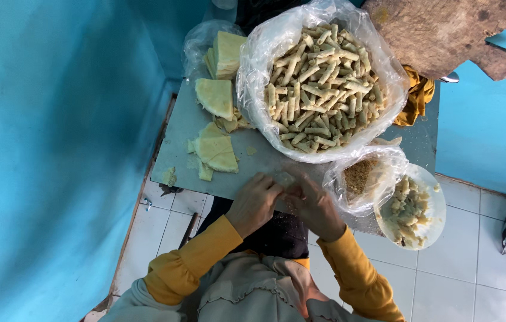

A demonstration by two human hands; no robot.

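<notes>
pale wrapper piece (284, 178) pinched between left hand (254, 201) and right hand (315, 206), beside bag of rolls (323, 83)

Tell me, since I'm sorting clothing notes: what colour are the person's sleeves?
Mustard yellow sleeves, gathered at the cuffs, seen best in the head view.

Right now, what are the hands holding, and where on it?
Both hands, left hand and right hand, pinch a small pale wrapper piece between their fingertips, one at each side.
</notes>
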